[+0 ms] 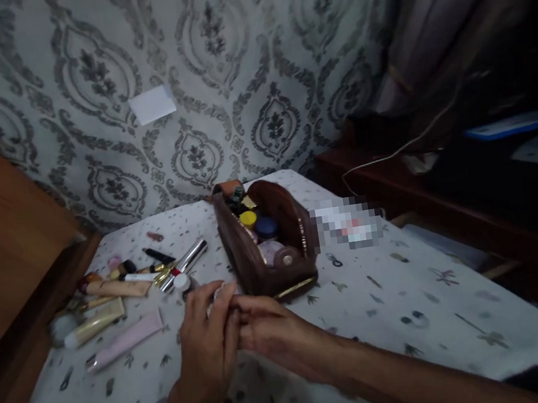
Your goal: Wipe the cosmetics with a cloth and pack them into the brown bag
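My left hand [208, 337] and my right hand [277, 334] meet low over the cloth, just in front of an unzipped brown pouch [242, 258]. The fingers of both hands are closed together and overlap. A small pale spot shows at the left fingertips, too small to name, and anything between the fingers is hidden. Inside the pouch are a yellow lid [248, 219] and a dark blue lid [266, 227]. Just beyond my left fingers is a small white-capped bottle [181, 282]. A pink tube [126, 341] lies to the left of that hand.
Several cosmetics lie at the left, among them a silver tube [192, 255], a cream tube [94, 323] and a black stick [158, 256]. A patterned cloth [384, 345] covers the table. Right of the pouch is a blurred-out item [352, 222]. A thin cable [406, 145] runs beyond it.
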`<state>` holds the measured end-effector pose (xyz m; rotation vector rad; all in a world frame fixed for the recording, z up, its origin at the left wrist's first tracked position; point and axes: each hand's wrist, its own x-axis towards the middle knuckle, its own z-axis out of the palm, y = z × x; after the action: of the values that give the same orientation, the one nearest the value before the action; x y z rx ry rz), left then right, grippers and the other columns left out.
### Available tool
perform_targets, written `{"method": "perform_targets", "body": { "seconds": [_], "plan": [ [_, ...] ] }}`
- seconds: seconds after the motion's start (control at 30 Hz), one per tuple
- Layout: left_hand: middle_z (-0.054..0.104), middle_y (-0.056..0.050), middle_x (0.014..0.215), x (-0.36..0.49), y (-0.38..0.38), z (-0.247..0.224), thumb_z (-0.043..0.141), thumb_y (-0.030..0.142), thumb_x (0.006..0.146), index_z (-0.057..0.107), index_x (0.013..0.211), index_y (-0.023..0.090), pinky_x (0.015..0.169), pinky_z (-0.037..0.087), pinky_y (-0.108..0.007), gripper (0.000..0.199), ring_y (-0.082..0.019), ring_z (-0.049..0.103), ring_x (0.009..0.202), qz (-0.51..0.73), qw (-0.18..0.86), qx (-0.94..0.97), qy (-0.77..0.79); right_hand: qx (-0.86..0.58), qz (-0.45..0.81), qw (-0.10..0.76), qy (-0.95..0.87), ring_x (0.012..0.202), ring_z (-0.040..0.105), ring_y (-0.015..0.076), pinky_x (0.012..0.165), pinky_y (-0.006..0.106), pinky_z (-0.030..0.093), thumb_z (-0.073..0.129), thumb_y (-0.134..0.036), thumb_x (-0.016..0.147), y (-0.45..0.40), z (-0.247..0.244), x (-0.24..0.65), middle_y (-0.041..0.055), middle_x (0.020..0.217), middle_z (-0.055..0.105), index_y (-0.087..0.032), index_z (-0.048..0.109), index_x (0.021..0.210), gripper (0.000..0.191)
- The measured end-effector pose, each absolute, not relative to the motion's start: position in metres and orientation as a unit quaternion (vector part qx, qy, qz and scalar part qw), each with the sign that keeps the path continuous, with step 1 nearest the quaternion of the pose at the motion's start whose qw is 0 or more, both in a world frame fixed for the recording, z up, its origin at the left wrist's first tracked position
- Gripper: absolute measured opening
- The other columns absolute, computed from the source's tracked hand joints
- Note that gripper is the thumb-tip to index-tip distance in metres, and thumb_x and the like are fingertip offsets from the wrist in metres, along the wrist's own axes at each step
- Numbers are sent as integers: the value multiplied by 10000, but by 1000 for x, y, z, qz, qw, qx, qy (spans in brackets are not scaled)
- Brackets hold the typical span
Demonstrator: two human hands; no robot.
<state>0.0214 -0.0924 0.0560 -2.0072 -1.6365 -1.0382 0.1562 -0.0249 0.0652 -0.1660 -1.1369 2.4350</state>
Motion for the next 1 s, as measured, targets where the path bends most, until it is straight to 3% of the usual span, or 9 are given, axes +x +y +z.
{"method": "perform_targets", "body": {
  "seconds": [0.1, 0.2, 0.43, 0.6, 0.77, 1.0],
  "plan": [
    [634, -101, 1030, 8, -108, 36, 438, 124, 966, 557, 1285, 195, 792, 519, -303, 347, -199, 623, 938, -375, 117, -692, -605, -76, 910, 181, -365, 941, 637, 175, 883, 310, 450, 703, -248, 721, -37, 52, 149, 54, 991, 698, -190, 716, 991, 276],
    [656, -54, 886, -3, -119, 28, 402, 179, 996, 607, 1131, 197, 714, 503, -268, 247, -171, 644, 808, -410, 30, -643, -646, -77, 920, 155, -352, 968, 645, 190, 938, 364, 439, 743, -267, 725, -46, 41, 139, 73, 1067, 704, -214, 722, 1063, 343],
    [561, 26, 688, -32, -126, 24, 347, 376, 1018, 550, 862, 223, 608, 410, -263, 298, -145, 535, 621, -492, -124, -495, -705, -95, 911, 133, -379, 912, 670, 195, 867, 362, 472, 829, -345, 696, -50, 16, 95, 81, 1031, 727, -205, 740, 1032, 375],
    [536, 23, 697, -57, -121, 18, 346, 419, 997, 538, 830, 225, 649, 416, -274, 320, -159, 520, 669, -546, -133, -432, -705, -147, 901, 154, -378, 783, 680, 173, 807, 330, 496, 848, -328, 649, -49, 8, 58, 55, 877, 733, -159, 734, 945, 359],
    [549, 12, 734, -71, -121, 15, 345, 398, 984, 536, 855, 219, 689, 443, -281, 292, -168, 550, 726, -560, -107, -407, -714, -156, 898, 172, -374, 725, 696, 167, 720, 297, 500, 833, -353, 655, -47, 0, 39, 63, 877, 743, -153, 714, 940, 369],
    [565, 28, 683, -115, -103, 25, 356, 414, 977, 552, 959, 206, 546, 455, -258, 287, -152, 554, 572, -488, -93, -421, -759, -139, 908, 182, -351, 644, 662, 141, 653, 256, 473, 800, -353, 692, -36, -13, 42, 66, 768, 749, -154, 708, 882, 290]
  ]
}}
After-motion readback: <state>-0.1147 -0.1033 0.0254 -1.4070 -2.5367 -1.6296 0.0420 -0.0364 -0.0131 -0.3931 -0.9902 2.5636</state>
